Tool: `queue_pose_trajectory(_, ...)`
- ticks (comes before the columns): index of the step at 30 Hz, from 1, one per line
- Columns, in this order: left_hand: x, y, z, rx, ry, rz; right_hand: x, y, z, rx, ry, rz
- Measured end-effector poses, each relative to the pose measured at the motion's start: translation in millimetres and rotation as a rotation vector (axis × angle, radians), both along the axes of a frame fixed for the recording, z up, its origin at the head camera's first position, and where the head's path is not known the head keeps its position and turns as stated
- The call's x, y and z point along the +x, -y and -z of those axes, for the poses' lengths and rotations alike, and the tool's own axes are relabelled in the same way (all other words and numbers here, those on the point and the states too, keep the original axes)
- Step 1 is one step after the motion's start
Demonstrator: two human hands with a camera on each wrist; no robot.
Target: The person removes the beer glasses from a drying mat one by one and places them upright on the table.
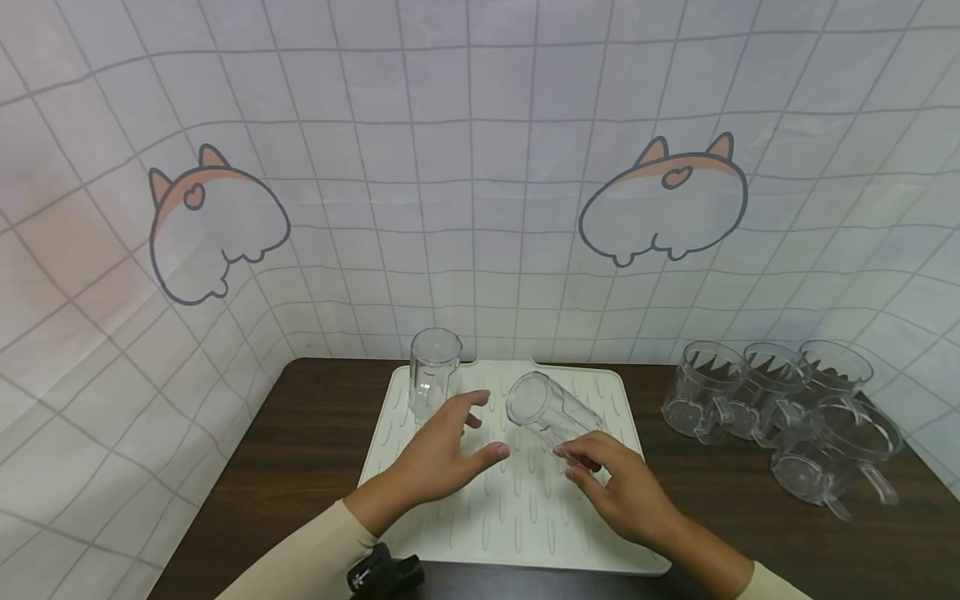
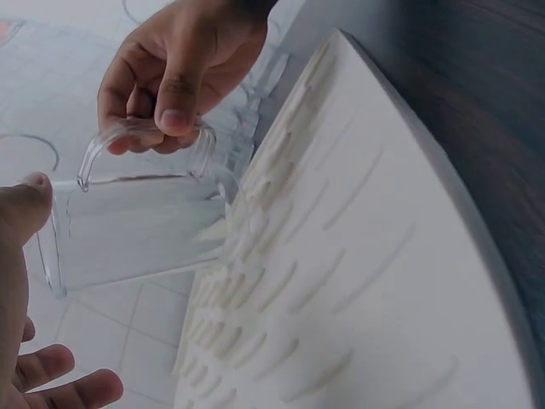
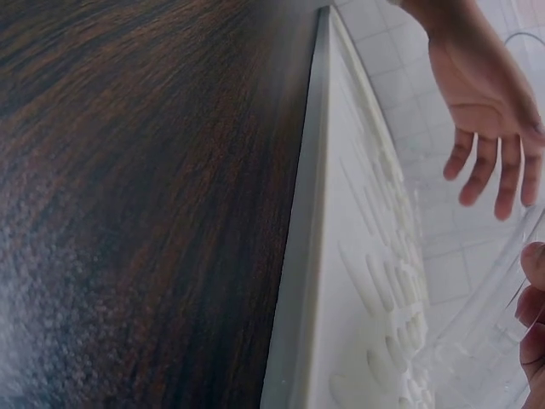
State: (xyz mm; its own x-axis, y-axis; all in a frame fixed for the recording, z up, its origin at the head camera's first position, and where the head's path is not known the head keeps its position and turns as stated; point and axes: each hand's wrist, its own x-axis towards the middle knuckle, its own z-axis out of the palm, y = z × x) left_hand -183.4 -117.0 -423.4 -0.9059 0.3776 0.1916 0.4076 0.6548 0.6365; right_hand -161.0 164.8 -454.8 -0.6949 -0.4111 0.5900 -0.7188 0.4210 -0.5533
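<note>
A clear glass mug [image 1: 551,408] is held tilted over the white ridged mat [image 1: 517,517]. My right hand [image 1: 618,492] pinches its handle between thumb and fingers; the left wrist view shows this grip on the handle [image 2: 140,128] closely. To the left of that mug, my left hand [image 1: 438,458] hovers above the mat with fingers spread, holding nothing. Its thumb [image 2: 25,204] is near one end of the mug; whether they touch is unclear. A second clear mug [image 1: 435,367] stands at the mat's back left, its lower part close behind the left fingers.
Several clear mugs [image 1: 705,387] with handles stand grouped on the dark wooden table [image 1: 300,442] to the right of the mat. A white grid-patterned curtain [image 1: 450,208] hangs behind and at both sides. A black device [image 1: 382,575] sits at my left wrist.
</note>
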Motion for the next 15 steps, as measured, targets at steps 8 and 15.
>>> queue_pose_trajectory(8, -10.3, -17.3, -5.4, 0.04, -0.011, 0.025, -0.8, 1, -0.8, -0.005, -0.013, -0.022)
queue_pose_trajectory(15, -17.0, -30.0, -12.3, 0.039, -0.007, 0.028, 0.3, 2, -2.5, -0.004, -0.009, -0.034)
